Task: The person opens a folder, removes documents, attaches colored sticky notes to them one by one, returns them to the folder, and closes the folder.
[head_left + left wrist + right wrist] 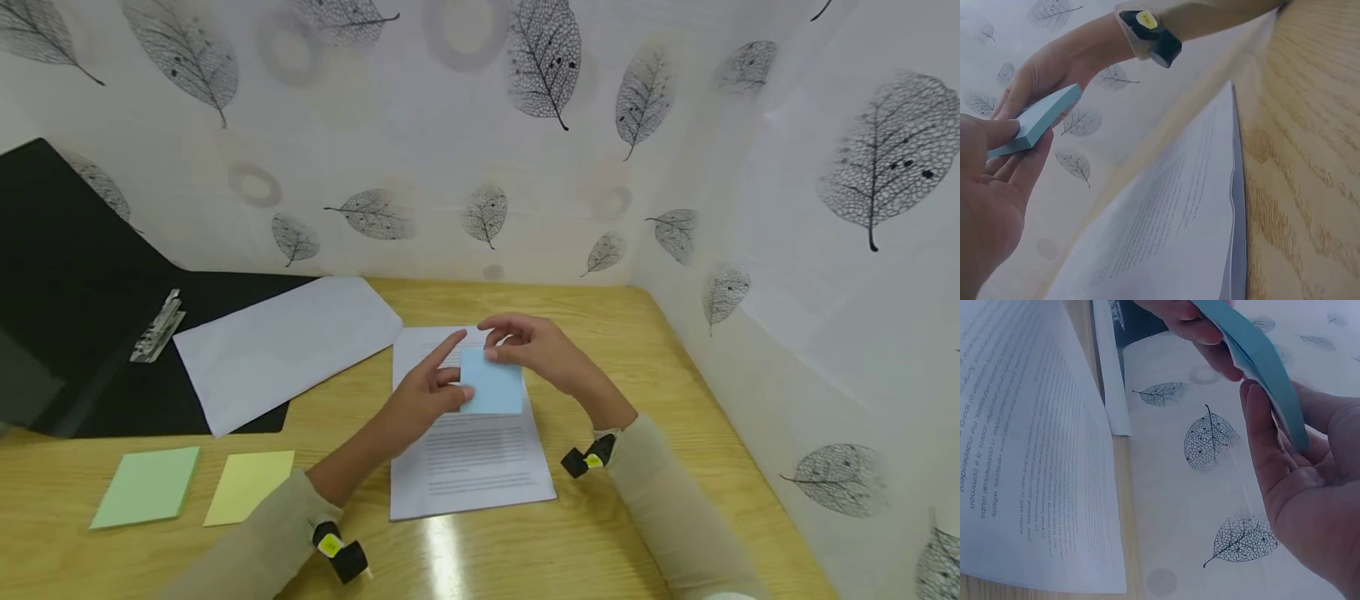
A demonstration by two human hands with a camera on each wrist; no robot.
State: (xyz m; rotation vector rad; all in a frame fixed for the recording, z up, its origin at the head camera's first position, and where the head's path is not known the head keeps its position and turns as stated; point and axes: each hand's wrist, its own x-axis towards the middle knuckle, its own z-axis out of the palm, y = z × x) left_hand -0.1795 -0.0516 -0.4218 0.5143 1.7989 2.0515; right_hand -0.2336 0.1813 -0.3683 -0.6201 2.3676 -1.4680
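A light blue sticky note pad (491, 383) is held up between both hands, over a stack of printed sheets (483, 467). My left hand (423, 392) pinches its left side, thumb on top and fingers beneath, with the index finger stretched out past the far left corner. At the pad's far edge, my right hand (536, 350) grips it between thumb and bent fingers. The left wrist view shows the pad (1047, 119) tilted, its thick side edge facing the camera. In the right wrist view the pad (1260, 356) bows slightly, and the right fingers (1263, 434) lie along its underside.
Green (146, 487) and yellow (251, 483) sticky note pads lie at the front left of the wooden table. Behind them an open black clipboard folder (45, 308) with a metal clip (157, 325) bears white paper (292, 350). Leaf-patterned walls (450, 167) border the back and right.
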